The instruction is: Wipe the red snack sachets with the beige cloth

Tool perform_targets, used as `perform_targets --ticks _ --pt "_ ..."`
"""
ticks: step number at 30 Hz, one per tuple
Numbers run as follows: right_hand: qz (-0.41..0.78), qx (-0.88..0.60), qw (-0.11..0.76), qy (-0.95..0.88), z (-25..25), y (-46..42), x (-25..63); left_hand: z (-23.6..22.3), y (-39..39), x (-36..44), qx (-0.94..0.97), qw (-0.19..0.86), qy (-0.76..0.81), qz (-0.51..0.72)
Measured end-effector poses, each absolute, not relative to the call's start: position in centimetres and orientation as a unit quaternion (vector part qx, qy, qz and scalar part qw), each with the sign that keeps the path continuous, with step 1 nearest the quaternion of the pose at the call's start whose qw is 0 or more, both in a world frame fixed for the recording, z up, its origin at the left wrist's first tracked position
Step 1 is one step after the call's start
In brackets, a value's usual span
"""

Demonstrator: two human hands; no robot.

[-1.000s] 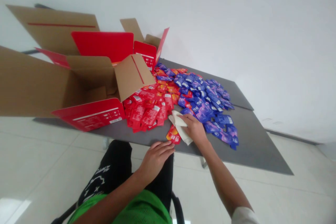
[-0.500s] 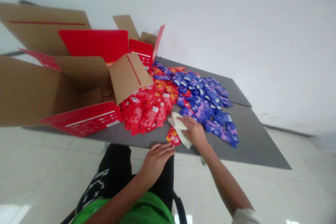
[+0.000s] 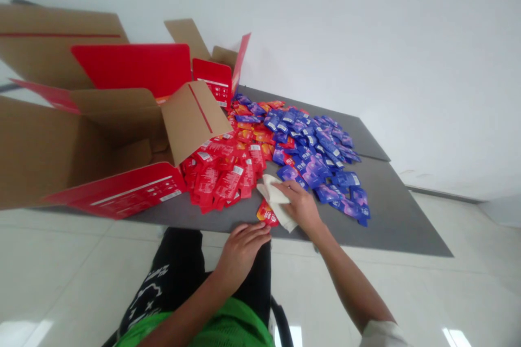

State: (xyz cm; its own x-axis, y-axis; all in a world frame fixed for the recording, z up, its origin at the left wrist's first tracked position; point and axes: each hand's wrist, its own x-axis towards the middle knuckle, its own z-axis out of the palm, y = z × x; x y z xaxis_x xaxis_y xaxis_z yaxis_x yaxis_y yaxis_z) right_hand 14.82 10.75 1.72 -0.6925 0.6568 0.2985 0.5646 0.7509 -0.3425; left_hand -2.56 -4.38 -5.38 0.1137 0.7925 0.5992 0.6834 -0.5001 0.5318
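A red and orange packet (image 3: 265,213) lies face up at the table's front edge. My left hand (image 3: 243,246) has its fingertips on the near end of this packet, holding it at the edge; the thumb is hidden. My right hand (image 3: 300,205) is closed on a folded cream cloth (image 3: 277,195), which rests against the packet's right side and covers part of it. Left of the cloth is a heap of red packets (image 3: 223,176). Beyond and right of my right hand spreads a heap of blue-purple packets (image 3: 313,143).
An open red cardboard box (image 3: 122,192) stands at the left with its flaps spread. Behind it is another open red box (image 3: 134,68), and a smaller one (image 3: 214,78) stands further back. The grey table (image 3: 401,217) backs onto a white wall (image 3: 366,27).
The view has shifted slightly, so the boxes sit further left in the picture. Both hands keep nearly the same places, with the cloth still in my right hand.
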Motion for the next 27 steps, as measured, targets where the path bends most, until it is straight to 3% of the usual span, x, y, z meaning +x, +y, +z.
perform_targets --ticks 4,11,20,27 --pt "0.168 -0.261 0.178 -0.934 1.0 7.6 14.5 -5.1 -4.4 -2.6 0.742 0.075 0.504 0.436" --pt "0.102 -0.386 0.184 -0.898 1.4 12.8 14.8 -5.3 -4.3 -2.7 0.748 0.067 0.491 0.443" --pt "0.183 -0.290 0.164 -0.925 0.7 8.3 14.0 -5.0 -4.4 -2.8 0.746 0.085 0.504 0.427" --pt "0.107 -0.378 0.151 -0.907 1.9 13.7 14.1 -5.0 -4.4 -3.0 0.754 0.082 0.499 0.420"
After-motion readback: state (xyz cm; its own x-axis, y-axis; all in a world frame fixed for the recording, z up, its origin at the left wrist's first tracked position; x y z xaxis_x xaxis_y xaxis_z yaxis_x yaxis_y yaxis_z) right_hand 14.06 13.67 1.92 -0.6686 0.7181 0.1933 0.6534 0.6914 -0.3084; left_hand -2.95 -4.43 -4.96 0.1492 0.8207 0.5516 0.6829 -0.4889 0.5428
